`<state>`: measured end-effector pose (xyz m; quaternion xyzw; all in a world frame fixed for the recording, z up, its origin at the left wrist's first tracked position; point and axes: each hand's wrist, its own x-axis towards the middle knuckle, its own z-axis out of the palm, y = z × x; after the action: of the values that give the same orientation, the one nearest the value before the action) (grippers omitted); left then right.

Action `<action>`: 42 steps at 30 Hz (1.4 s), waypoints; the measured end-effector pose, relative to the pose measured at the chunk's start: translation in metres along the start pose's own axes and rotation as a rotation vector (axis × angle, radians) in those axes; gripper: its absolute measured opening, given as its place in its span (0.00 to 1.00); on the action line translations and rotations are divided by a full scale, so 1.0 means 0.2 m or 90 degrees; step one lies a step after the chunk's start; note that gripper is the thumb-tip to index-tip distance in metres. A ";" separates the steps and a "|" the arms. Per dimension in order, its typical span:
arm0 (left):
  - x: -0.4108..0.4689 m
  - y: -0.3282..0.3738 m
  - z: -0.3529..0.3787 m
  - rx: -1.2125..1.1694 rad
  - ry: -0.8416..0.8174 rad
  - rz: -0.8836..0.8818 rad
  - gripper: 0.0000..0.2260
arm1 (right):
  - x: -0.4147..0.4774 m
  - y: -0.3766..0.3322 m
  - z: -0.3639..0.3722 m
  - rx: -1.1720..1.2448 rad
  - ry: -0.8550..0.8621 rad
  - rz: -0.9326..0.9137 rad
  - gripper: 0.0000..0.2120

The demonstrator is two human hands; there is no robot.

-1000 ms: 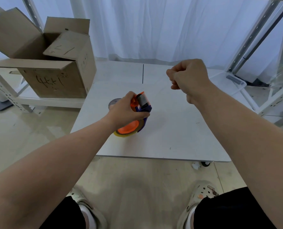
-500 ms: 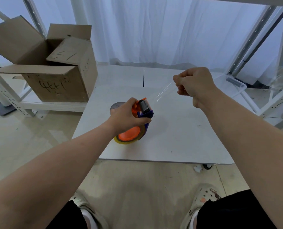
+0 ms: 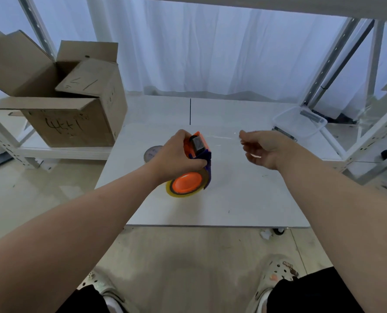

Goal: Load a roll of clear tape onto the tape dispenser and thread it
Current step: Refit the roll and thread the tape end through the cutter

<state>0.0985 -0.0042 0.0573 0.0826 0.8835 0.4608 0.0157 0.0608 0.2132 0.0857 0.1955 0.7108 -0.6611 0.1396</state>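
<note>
White tabletop (image 3: pixel 244 199) fills the middle of the frame, with a pale curtain (image 3: pixel 210 53) behind it. At its centre the left hand (image 3: pixel 176 157) grips the tape dispenser (image 3: pixel 199 147) from above. Its fingers and thumb are wrapped round the orange and purple body, and the dispenser's mouth points toward the top of the frame. The roll of tape (image 3: pixel 181 193) sits on the orange hub at the dispenser's lower end, its yellowish rim showing below the hub, so the loading looks done.

Right of centre, the right hand (image 3: pixel 260 150) hovers apart from the dispenser, palm turned up and fingers loosely curled. A faint glinting strip of tape (image 3: pixel 221 138) runs from the dispenser's mouth toward those fingertips. It is so nearly invisible that I cannot tell whether the fingers pinch its end or merely sit beside it.

That loose end is the risk. If it goes slack, it may curl back, stick to itself or the roll, and have to be picked free again. Pulled at an angle, it could ride off the roller or twist, sticky side onto the fingers.

Just behind the left hand lies a grey disc (image 3: pixel 151 152). A clear plastic tub (image 3: pixel 301 125) stands at the table's right edge, and an open cardboard box (image 3: pixel 75 127) sits in the upper left of the frame.
</note>
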 end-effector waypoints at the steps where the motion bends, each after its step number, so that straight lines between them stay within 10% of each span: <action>1: 0.00 0.00 0.00 0.018 0.002 0.002 0.23 | 0.01 0.03 0.00 0.009 -0.007 0.021 0.07; 14: 0.04 -0.11 0.23 -0.236 -0.001 -0.019 0.25 | 0.11 0.36 0.10 0.136 -0.078 -0.033 0.07; 22: 0.05 -0.13 -0.03 -0.003 -0.138 0.079 0.34 | 0.13 0.27 0.17 -0.008 -0.092 -0.064 0.07; 27: 0.02 -0.16 -0.11 0.188 -0.154 0.097 0.21 | 0.12 0.28 0.25 -0.008 -0.091 -0.055 0.04; 38: 0.03 -0.31 -0.22 0.156 -0.209 0.026 0.22 | 0.17 0.37 0.18 0.117 -0.093 -0.025 0.02; 42: 0.04 -0.34 -0.22 0.129 -0.209 0.010 0.23 | 0.15 0.36 0.22 -0.026 -0.030 -0.226 0.08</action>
<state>0.0765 -0.0774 0.0277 0.1646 0.9102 0.3501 0.1479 0.0643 0.1755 0.0053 0.0484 0.7440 -0.6652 0.0410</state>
